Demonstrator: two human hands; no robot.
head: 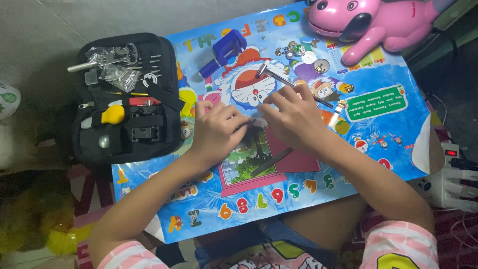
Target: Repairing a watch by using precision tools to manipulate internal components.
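Here, both hands (left hand (215,130), right hand (294,117)) pinch sm. plastic bit (259,121); tool case (127,97) lies open.

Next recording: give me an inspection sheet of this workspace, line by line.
Surface: colourful cartoon poster spread as a work mat.
Job's things: small pale item pinched between both hands; too small to identify.
Clutter: open black tool kit, blue holder tool, small round metal parts, long metal tool, pink toy dog.
Grip: left hand and right hand meet at the item, fingers curled.
Cables: power strip with cords at right.
Surroundings: grey floor.
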